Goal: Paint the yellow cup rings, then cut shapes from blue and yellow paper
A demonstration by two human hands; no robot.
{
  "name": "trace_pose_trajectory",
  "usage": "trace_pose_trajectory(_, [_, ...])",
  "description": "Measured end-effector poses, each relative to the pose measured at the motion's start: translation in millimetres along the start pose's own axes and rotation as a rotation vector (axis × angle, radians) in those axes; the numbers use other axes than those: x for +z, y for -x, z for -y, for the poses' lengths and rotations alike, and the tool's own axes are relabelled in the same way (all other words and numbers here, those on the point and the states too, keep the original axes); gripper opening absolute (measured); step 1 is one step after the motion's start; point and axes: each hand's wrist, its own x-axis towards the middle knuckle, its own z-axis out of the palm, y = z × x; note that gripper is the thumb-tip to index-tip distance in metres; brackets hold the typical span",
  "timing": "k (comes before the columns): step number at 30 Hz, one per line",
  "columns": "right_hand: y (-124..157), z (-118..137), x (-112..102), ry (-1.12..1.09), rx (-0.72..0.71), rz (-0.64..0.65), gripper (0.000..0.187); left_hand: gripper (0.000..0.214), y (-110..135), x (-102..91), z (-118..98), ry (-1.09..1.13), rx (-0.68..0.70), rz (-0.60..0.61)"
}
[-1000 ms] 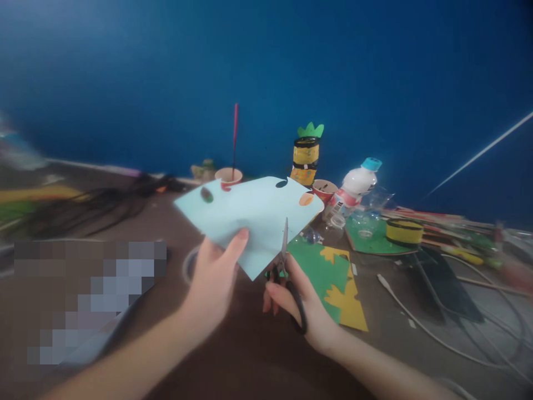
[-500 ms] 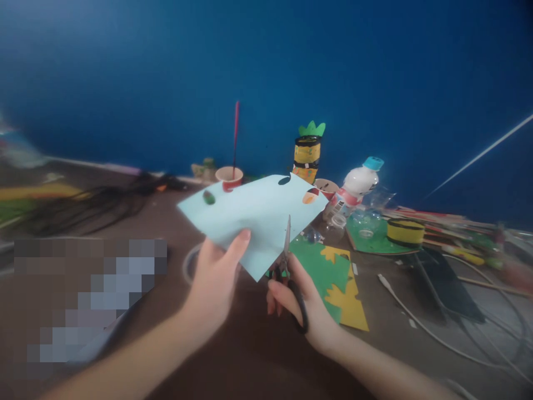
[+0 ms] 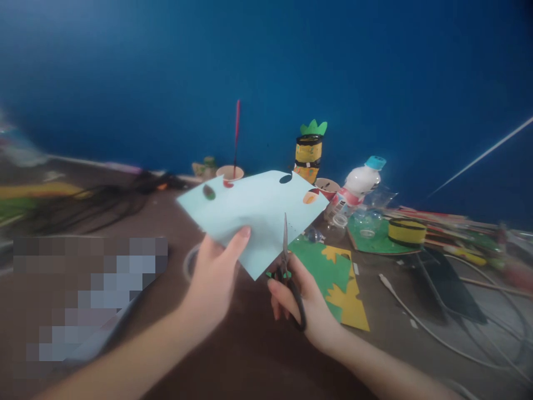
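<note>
Overhanging the dark brown tabletop (image 3: 254, 344), the perforated light-blue paper sheet (image 3: 250, 203) is gripped by the left hand (image 3: 216, 272), fingers concealed underneath; black-handled metal scissors (image 3: 285, 247) are grasped by the right hand (image 3: 312, 305), one blade visible.

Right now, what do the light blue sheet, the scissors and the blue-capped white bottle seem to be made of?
Light blue sheet: probably matte paper or thin card, from its crisp cut edges. Scissors: metal-looking blades, grey with a faint sheen; black handles, perhaps plastic. White bottle: smooth, likely plastic, given its rounded, moulded-looking shape.
</note>
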Motion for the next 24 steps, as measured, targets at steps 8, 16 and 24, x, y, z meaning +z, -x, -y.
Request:
trace_pose_trajectory(8, [-2, -8, -1, -0.030, -0.016, 0.007, 0.025, 0.039, -3, -1.5, -4, 0.008, -0.045, -0.032])
trace_pose_trajectory(16, [-4, -9, 0, -0.074, 0.009, 0.024, 0.022, 0.038, -8, -5.2, -8, -0.052, -0.053, -0.019])
trace_pose_trajectory(24, [-3, -11, -1, -0.053, 0.053, 0.009, 0.022, 0.033, -12, -12.3, -5, -0.176, -0.043, -0.003])
